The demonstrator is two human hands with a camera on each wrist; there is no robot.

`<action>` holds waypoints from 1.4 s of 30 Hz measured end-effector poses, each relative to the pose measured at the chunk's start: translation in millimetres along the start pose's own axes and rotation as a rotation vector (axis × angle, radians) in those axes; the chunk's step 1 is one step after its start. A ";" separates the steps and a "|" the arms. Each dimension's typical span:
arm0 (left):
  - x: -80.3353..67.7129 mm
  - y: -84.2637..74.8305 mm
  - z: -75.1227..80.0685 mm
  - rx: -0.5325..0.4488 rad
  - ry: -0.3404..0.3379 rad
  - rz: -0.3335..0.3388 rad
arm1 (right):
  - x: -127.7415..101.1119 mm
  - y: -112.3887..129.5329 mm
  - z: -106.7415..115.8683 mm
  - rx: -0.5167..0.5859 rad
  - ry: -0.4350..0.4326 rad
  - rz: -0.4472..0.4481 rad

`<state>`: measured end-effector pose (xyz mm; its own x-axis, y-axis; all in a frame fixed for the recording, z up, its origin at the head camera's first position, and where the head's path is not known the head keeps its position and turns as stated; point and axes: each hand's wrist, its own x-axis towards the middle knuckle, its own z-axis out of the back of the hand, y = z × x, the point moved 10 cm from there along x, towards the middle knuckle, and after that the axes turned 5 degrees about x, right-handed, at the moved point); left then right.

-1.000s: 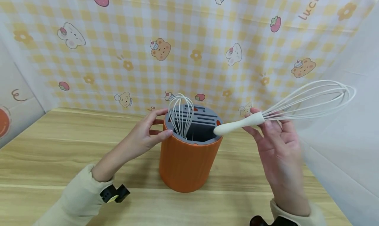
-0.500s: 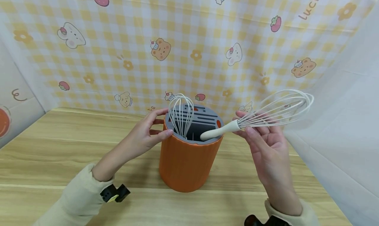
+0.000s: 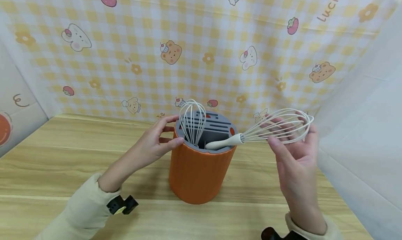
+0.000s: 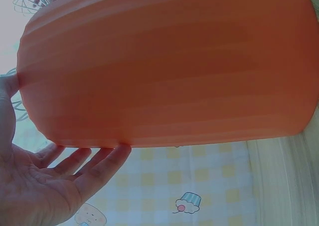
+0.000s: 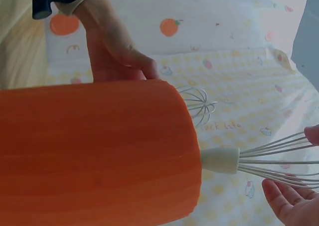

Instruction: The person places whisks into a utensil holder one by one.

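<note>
My right hand holds the big whisk by its wire loops, with my fingers curled loosely around the wires. A second ago I held it near the neck of the handle, and the whole whisk was up in the air at about 3 o'clock from the holder. Now it has slid left, and my grip has moved out along the wires. The handle tip has dipped over the rim and into the open slot of the orange holder. So the whisk is partly in (just the end of the handle, I think), and most of it sticks out.

The whisk lies nearly flat. Its long line runs from 9 o'clock to 3 o'clock, tipped a little so the handle end is lower. The handle points left, toward 9 o'clock and into the holder. The wire end points right, toward 3 o'clock.

My left hand has not moved. Its fingers are bent around the left side of the holder's rim, thumb in front, keeping it steady.

A small whisk already stands in the holder, wires up, just left of the big handle. The holder stands on the wooden table, in front of a checked cloth with bears and strawberries.
</note>
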<state>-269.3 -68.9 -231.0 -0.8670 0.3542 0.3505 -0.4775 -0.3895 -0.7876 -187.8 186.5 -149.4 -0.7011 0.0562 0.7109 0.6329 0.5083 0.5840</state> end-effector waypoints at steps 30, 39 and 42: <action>-0.2 0.7 0.2 0.011 -0.009 -0.002 | -4.9 -13.9 -19.5 -0.334 0.168 0.078; -0.2 -0.3 0.6 0.006 -0.008 -0.008 | -6.6 -43.3 -20.3 -0.471 0.180 -0.019; 0.8 -3.2 -1.5 0.000 -0.006 -0.020 | -10.1 -52.9 -24.4 -0.628 0.222 -0.002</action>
<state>-268.3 -66.1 -229.0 -0.8580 0.3570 0.3694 -0.4950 -0.3826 -0.7801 -206.2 138.1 -178.0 -0.6606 -0.1566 0.7342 0.7499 -0.0926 0.6550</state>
